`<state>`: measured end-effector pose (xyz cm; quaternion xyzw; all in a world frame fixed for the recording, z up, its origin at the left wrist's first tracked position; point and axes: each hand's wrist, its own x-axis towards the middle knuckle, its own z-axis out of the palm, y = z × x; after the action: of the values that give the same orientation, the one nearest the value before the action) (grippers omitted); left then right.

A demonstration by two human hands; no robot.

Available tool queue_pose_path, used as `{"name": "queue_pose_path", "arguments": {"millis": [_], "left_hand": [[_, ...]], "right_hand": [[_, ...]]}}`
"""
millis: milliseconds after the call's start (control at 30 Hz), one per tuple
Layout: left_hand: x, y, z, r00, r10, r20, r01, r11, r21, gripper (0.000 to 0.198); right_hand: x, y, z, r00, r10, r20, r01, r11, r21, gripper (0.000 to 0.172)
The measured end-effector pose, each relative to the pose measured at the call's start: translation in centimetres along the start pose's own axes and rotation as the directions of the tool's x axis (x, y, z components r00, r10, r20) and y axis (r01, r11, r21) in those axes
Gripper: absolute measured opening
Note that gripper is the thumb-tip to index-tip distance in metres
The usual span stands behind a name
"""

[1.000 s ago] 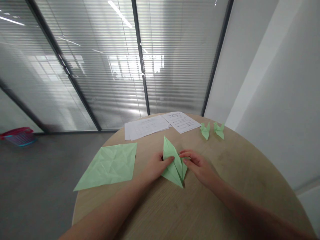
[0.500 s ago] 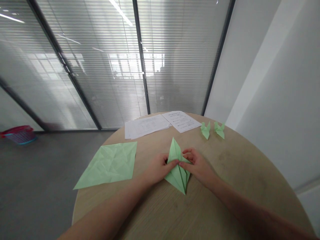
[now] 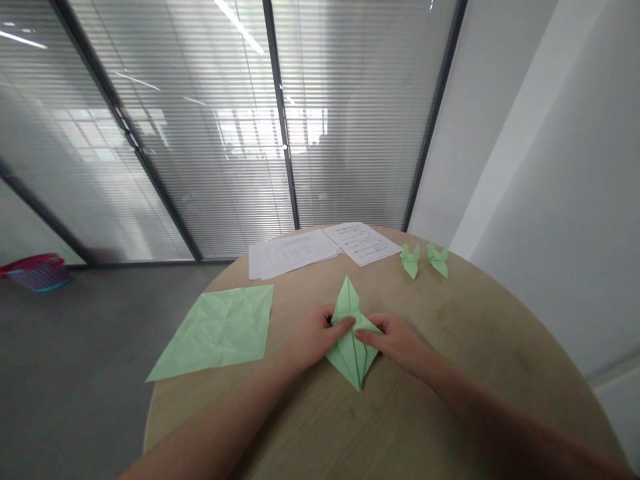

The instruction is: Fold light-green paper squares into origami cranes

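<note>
A folded sheet of light green origami paper (image 3: 352, 357) is held just over the table, one point away from me and another towards me. My left hand (image 3: 320, 333) grips its left side, thumb flat on top and fingers hidden behind. On the right side my right hand (image 3: 395, 340) pinches the paper, its thumb on the front near the middle crease and its fingers mostly underneath. The two thumb tips lie close together. Two small folded green paper figures (image 3: 410, 260) (image 3: 439, 260) stand farther back on the right.
A creased, unfolded green sheet (image 3: 225, 327) lies on the left of the round wooden table (image 3: 480, 373), one corner past the edge. Printed white papers (image 3: 300, 252) rest at the back. A red and blue basket (image 3: 37, 272) sits on the floor at far left, before glass panels with blinds.
My right fingers have moved from above the paper's right edge to behind it, and the right thumb has shifted slightly down. The paper's near tip has swung left, and its right flap lies flatter.
</note>
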<state>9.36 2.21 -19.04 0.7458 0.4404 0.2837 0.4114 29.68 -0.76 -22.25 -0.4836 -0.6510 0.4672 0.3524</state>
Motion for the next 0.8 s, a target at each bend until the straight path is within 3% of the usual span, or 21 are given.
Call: {"name": "queue_pose_path", "arguments": {"millis": [133,367,533,667,800], "left_hand": [[-0.1,0.4,0.0,0.998,-0.046,-0.051,0.046,0.999,-0.003,0.031],[-0.3,0.7,0.2,0.984,-0.118,-0.135,0.094,0.981,-0.171,0.028],[-0.2,0.6,0.2,0.987,-0.091,-0.129,0.072,0.987,-0.143,0.031],[-0.2,0.7,0.3,0.998,-0.029,-0.054,0.025,0.997,-0.069,0.029],[-0.2,0.7,0.6,0.999,0.035,-0.002,-0.035,0.999,0.030,0.029]], "right_hand": [[-0.2,-0.4,0.5,0.997,0.040,0.069,-0.040,0.999,-0.009,0.025],[-0.6,-1.3,0.4,0.974,0.131,0.187,-0.138,0.990,0.024,0.020],[-0.5,-1.1,0.1,0.952,0.061,0.300,-0.093,0.991,0.094,0.026],[-0.4,-1.1,0.2,0.976,0.036,0.213,-0.077,0.979,0.190,0.039],[-0.3,-0.8,0.6,0.980,0.074,0.183,-0.104,0.982,0.160,0.043]]}}
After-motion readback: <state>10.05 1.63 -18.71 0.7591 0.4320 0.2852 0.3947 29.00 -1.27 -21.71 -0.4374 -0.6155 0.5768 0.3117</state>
